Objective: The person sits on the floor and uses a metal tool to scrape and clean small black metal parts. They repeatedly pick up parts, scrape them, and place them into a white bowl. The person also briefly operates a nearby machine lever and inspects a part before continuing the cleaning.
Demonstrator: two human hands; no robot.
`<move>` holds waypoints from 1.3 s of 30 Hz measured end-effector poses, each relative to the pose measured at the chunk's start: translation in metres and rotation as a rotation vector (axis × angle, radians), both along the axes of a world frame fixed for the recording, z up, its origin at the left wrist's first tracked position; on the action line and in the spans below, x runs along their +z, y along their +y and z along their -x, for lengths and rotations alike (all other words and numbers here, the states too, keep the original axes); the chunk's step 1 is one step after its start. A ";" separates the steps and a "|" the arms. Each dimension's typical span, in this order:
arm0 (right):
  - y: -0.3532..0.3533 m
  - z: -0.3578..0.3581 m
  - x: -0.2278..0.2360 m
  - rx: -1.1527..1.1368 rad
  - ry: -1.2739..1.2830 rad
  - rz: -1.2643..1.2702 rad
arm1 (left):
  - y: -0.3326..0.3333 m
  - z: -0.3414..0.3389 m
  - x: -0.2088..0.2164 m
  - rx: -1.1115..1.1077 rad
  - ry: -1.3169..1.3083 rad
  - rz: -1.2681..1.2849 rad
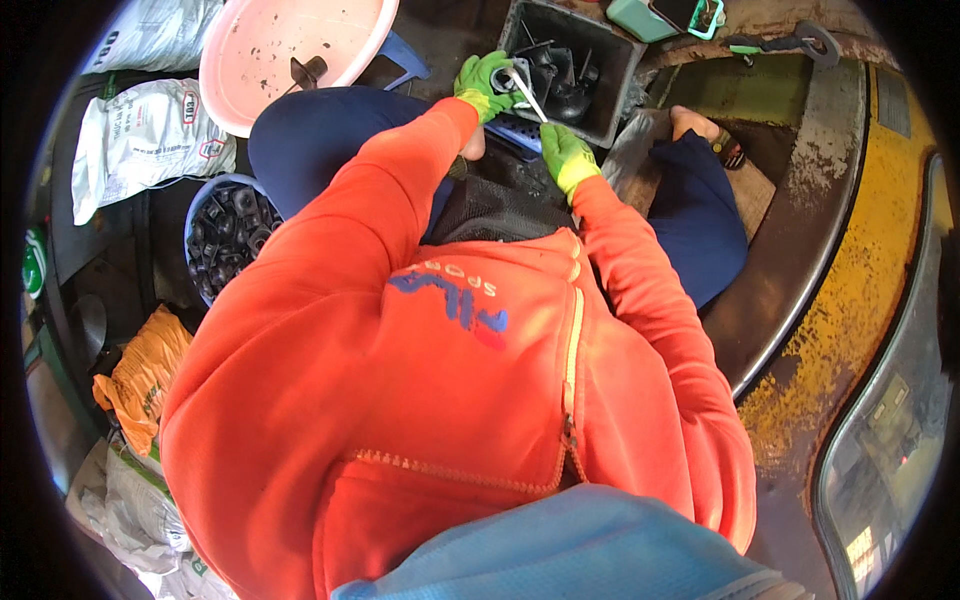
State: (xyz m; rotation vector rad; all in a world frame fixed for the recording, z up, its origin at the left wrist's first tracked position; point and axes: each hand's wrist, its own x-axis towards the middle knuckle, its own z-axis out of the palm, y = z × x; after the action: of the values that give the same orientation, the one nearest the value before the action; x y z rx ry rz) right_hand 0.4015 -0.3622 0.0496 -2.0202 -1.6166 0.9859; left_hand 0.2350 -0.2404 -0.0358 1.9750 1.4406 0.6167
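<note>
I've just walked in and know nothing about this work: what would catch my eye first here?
Probably the bright orange-red jacket filling the middle, with its sleeves reaching up toward the top centre. There the green-gloved left hand and right hand stand out, a slim white tool between them. Next come the big pink basin, upper left, and the worn yellow panel along the right.

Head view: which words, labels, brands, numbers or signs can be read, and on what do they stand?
I will not copy words:
Orange jacket: blue and pale letters.
White sack: red, grey print.
Upper sack: grey letters.
Orange bag, lower bag, green thing: too blurred to read.
</note>
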 end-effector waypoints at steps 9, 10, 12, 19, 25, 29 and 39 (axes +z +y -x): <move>-0.002 0.003 0.008 -0.024 0.016 0.049 | -0.001 -0.002 0.001 0.018 0.004 -0.050; -0.005 0.004 0.007 -0.018 0.047 0.064 | -0.001 -0.001 0.001 0.044 -0.073 0.092; -0.006 0.005 0.004 0.005 0.144 -0.014 | -0.001 0.000 -0.001 -0.023 -0.080 0.001; 0.003 0.002 -0.005 -0.052 0.113 0.042 | 0.001 0.001 -0.011 0.017 -0.091 0.037; 0.005 -0.006 -0.037 -0.008 0.099 0.247 | -0.001 0.001 -0.011 0.011 -0.048 -0.115; 0.006 -0.004 -0.055 -0.015 0.189 0.232 | 0.002 0.003 -0.005 -0.062 -0.063 0.043; 0.005 -0.006 -0.003 -0.012 0.009 0.172 | 0.000 0.001 -0.001 -0.030 0.009 -0.043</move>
State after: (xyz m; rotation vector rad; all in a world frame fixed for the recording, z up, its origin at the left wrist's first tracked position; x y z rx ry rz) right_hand 0.4075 -0.3575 0.0464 -2.1298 -1.5602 1.1640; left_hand 0.2339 -0.2402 -0.0363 2.0310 1.4119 0.6310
